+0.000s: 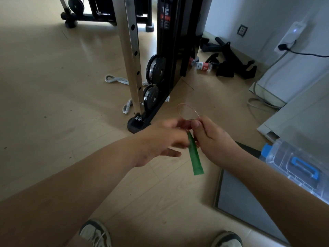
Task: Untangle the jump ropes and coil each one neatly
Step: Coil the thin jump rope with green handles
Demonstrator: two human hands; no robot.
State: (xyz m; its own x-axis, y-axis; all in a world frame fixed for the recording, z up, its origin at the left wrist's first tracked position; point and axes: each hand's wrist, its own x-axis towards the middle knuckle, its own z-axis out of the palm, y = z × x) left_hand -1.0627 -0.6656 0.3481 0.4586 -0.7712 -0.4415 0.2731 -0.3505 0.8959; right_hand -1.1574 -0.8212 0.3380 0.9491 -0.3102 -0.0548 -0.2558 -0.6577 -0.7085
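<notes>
So the right hand (211, 139), a bit right of the frame's center, is pinching the jump rope (186, 104). The thumb is pressing the thin reddish cord against the curled fingers, and that grip is closed tight around it. A small loop of cord is sticking up above the knuckles, and the green handle (195, 155) is hanging down and tilting between the two hands.

The left hand (160, 139) is reaching in from the left with its fingers looking fairly spread. It's badly motion-blurred though, so I can't tell whether its grip is actually touching or pinching the cord. How many coils are bunching inside the right fist is hidden too.

A clear storage box (293, 163) with blue latches is getting cut off at the right edge, and both shoes (96, 232) are getting clipped at the bottom. A gym machine's steel upright (132, 50) is standing on the floor further back, upper middle.
</notes>
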